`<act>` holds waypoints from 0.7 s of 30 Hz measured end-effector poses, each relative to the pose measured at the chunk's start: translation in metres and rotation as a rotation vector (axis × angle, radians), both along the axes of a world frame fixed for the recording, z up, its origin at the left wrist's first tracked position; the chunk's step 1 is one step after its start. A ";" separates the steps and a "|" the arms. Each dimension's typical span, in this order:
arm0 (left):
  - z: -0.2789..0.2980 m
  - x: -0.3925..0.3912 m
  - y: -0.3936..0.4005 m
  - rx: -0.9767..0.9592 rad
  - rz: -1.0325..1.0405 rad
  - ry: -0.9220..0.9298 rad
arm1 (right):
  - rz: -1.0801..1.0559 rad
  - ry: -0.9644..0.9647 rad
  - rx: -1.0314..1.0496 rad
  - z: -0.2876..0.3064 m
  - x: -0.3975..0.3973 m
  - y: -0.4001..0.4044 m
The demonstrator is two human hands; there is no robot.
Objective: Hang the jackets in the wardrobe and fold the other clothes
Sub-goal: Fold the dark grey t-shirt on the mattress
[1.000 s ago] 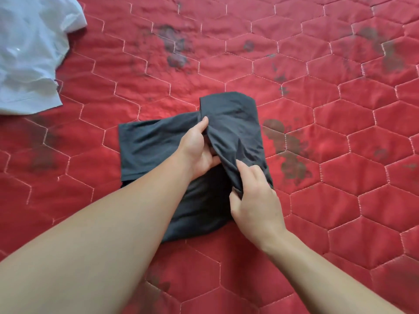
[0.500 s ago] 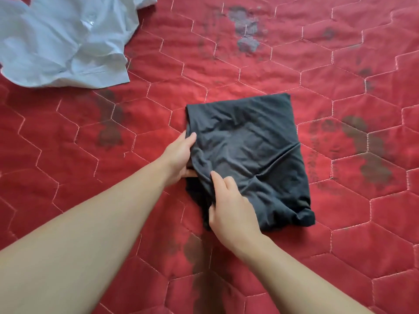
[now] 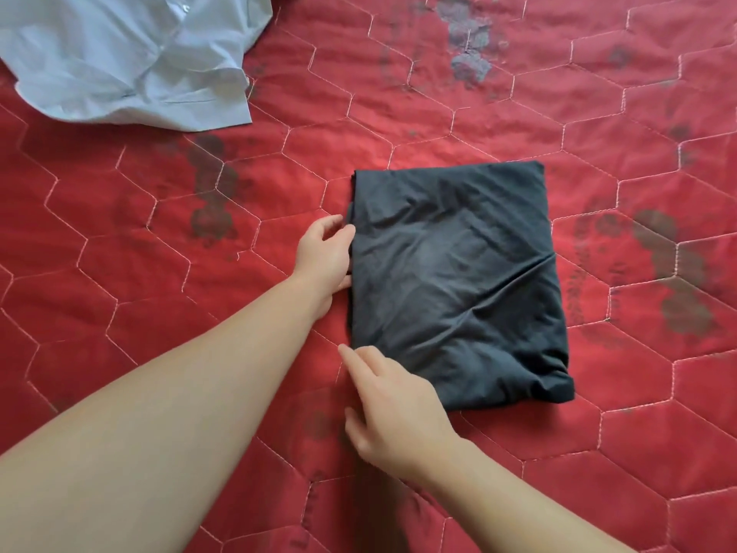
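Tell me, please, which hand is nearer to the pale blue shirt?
Left. The left hand lies below-right of the pale blue shirt; the right hand sits farther down.

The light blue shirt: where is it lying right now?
In the head view the light blue shirt lies crumpled at the upper left on the red quilt, apart from the folded dark garment and both hands.

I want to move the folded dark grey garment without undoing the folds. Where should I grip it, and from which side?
Probably from the left: the folded dark grey cotton garment shows a smooth closed fold there, next to the left hand. Slide flat fingers under that edge, the right hand under the near edge. The near-right corner looks bunched and loose.
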State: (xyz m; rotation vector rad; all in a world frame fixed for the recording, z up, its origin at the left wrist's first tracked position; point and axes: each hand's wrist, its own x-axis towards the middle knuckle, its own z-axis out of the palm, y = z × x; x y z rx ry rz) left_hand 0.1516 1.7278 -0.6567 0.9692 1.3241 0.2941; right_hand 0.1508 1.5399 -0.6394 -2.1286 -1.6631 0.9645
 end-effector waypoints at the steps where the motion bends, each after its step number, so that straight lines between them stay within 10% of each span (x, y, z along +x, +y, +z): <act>1: 0.001 -0.001 -0.003 0.024 0.035 0.014 | 0.030 0.043 0.029 0.001 0.000 -0.002; 8: 0.000 -0.022 -0.042 0.333 -0.095 0.346 | -0.334 -0.030 0.369 0.005 0.064 -0.031; 13: -0.004 -0.033 -0.094 0.358 -0.243 0.469 | -0.583 -0.387 0.063 -0.010 0.124 -0.068; 21: 0.000 -0.046 -0.130 0.049 -0.121 0.266 | -0.998 0.228 -0.020 -0.010 0.136 -0.092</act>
